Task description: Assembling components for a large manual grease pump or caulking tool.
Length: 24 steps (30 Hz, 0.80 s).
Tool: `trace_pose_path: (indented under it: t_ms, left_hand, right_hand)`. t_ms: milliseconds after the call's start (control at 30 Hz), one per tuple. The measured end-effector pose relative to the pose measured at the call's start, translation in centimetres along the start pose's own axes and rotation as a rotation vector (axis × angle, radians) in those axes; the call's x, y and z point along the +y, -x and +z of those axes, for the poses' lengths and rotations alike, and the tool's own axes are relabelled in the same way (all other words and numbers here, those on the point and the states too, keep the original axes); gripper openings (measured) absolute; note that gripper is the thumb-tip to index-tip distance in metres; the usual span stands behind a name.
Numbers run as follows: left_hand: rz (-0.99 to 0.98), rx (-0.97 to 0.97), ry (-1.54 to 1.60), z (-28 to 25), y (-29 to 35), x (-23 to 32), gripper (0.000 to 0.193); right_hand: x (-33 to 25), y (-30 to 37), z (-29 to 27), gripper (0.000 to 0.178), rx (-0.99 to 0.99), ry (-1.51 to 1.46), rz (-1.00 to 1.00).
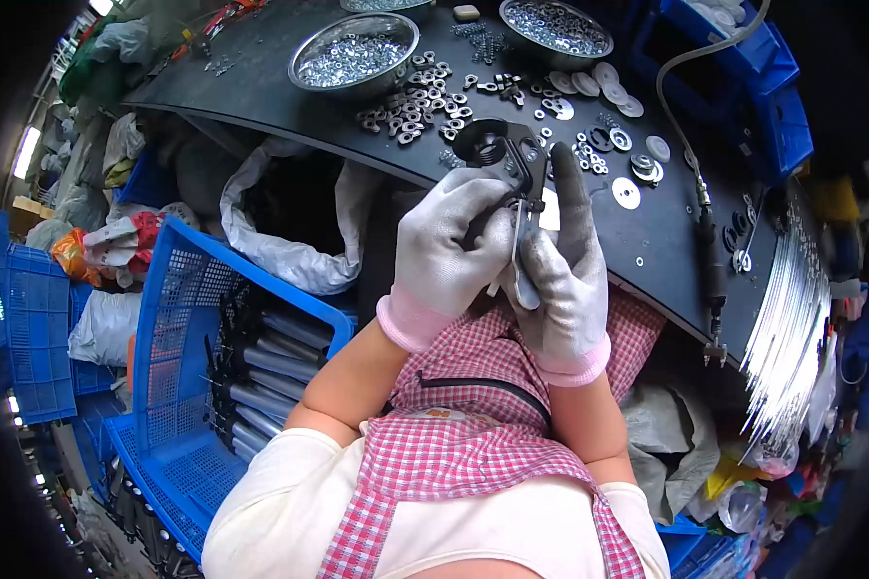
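- Cream shirt and pink checked apron are lying nearest, spreading out below the black metal assembly.
- Left hand, gloved in white, is gripping the assembly from its lower left; thumb and bent fingers are pressing inward, this grip closed on the metal.
- Right hand, also gloved, is pinching a grey metal strip just below the assembly; the thumb of this grip is pressing on the strip, while its index finger, dark at the tip, is pointing up along the assembly's right side.
- Between both hands, the assembly is being held up, its round black cup turning toward its upper left and a coil showing inside.
- Blue basket is standing left of and below the assembly, holding grey tubes.
- White sack is gaping open left of the assembly.
- Black counter is stretching beyond and right of the assembly.
- Small metal pieces are lying scattered just beyond the assembly, toward its left.
- Pale disc is resting right of the assembly, near other discs and rings.
- Thin silver rods are lying bunched well right of the assembly.
- Steel bowl, full of small hardware, is standing beyond the assembly to its left.
- Blue bins are sitting far beyond the assembly, toward its right.
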State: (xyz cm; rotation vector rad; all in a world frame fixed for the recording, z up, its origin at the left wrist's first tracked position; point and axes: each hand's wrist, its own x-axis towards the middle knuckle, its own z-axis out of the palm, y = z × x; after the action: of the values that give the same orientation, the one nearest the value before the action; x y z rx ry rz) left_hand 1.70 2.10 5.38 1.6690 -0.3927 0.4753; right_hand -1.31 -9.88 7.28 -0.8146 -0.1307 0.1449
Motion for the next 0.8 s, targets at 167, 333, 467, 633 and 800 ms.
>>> trace_pose_path:
  t_ms: [167, 333, 467, 633, 800]
  left_hand:
    - [-0.194, -0.047, 0.207, 0.1, 0.5, 0.1, 0.015]
    - [-0.218, -0.264, 0.306, -1.2, 1.3, 1.2, 0.028]
    - [0.034, -0.412, 0.032, -2.7, 1.8, 1.8, 0.049]
    - [-0.149, -0.305, -0.029, -5.3, 4.8, -0.8, 0.048]
    - [-0.284, -0.238, 0.001, -7.1, 5.1, -3.1, 0.045]
  right_hand:
    - [0.5, -0.4, -0.2, 0.083, 0.033, 0.303, -0.217]
    - [1.8, -0.1, -0.6, 0.081, 0.079, 0.595, -0.542]
    - [2.6, 0.3, -1.1, 0.077, 0.065, 0.667, -0.527]
    - [0.5, -3.5, -2.0, 0.066, -0.207, 0.841, -0.261]
    - [-1.0, -19.6, -6.9, 0.025, -0.132, 1.838, -0.571]
